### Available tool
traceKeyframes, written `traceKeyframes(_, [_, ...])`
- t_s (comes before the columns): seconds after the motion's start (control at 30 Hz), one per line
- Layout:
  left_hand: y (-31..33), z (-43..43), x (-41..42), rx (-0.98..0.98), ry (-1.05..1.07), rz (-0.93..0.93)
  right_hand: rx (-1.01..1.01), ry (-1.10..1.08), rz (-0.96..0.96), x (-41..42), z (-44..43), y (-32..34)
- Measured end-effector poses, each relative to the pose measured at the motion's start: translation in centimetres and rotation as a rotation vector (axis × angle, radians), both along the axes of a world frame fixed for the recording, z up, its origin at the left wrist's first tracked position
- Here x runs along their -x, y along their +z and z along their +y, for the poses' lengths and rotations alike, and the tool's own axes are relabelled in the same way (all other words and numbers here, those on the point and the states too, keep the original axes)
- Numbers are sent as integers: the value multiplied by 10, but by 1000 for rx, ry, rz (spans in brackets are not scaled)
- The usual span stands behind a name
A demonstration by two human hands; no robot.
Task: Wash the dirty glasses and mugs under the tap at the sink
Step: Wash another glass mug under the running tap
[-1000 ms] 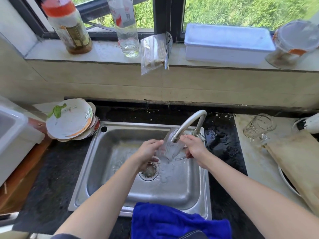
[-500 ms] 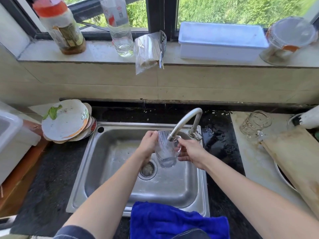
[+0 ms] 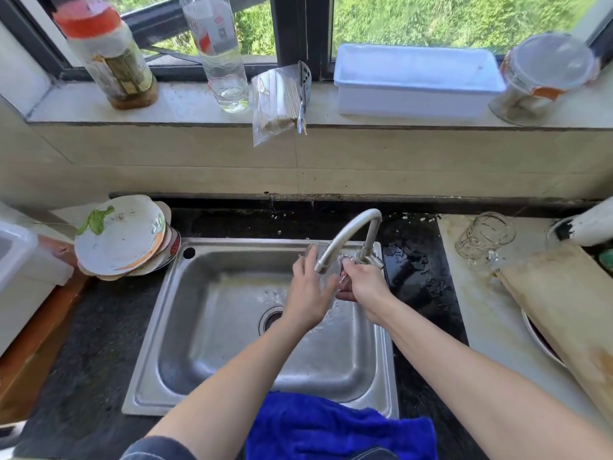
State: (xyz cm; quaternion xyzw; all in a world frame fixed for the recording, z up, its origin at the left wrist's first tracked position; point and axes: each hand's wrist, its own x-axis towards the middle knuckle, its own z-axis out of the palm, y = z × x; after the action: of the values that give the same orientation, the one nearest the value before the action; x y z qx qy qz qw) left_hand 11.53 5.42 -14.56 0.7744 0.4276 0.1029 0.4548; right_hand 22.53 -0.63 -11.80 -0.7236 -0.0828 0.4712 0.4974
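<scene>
Glass (image 3: 328, 260) is now raised close under the tap (image 3: 345, 237) above the sink (image 3: 199, 327), gripped between left hand (image 3: 310, 293) and right hand (image 3: 363, 287); earlier it hung lower, so rinsing continues.

text: none legible | labels on jar (image 3: 109, 58) and bottle (image 3: 217, 44), far beyond the hands | too blurred

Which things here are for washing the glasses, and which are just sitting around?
For the job:
left hand and right hand, holding the glass
tap
sink
glass mug waiting on the counter

Just sitting around:
stack of dirty plates
blue cloth
cutting board
white tub, bottles and lidded jar on the windowsill
</scene>
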Motion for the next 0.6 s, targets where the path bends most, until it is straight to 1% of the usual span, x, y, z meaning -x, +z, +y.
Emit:
traceKeyframes(0.03, [0, 0, 3, 20, 3, -4, 2, 15, 4, 2, -3, 1])
traceKeyframes(0.13, [0, 26, 0, 144, 201, 25, 24, 83, 29, 7, -15, 1])
traceKeyframes(0.17, [3, 34, 0, 177, 228, 38, 32, 80, 55, 7, -17, 1])
traceKeyframes(0.23, [8, 38, 0, 191, 212, 14, 53, 3, 120, 4, -14, 1])
traceKeyframes(0.3, [9, 28, -1, 214, 171, -54, 94, -112, 152, 0, -4, 0])
traceKeyframes(0.33, [9, 23, 0, 200, 161, -74, 109, -146, 154, 0, 0, -2])
traceKeyframes(0.4, [9, 25, 0, 138, 234, -83, 123, -135, 180, 5, 1, -6])
traceKeyframes(0.47, [12, 40, 4, 49, 339, -20, 116, -72, 238, 13, -4, -11])
traceKeyframes(0.5, [14, 46, 6, 58, 334, 9, 120, -48, 264, 15, -7, -11])
traceKeyframes(0.53, [17, 49, 8, 126, 302, -7, 131, -51, 287, 13, -8, -10])
traceKeyframes(0.6, [25, 47, 8, 367, 202, -104, 128, -121, 356, 3, -3, -7])
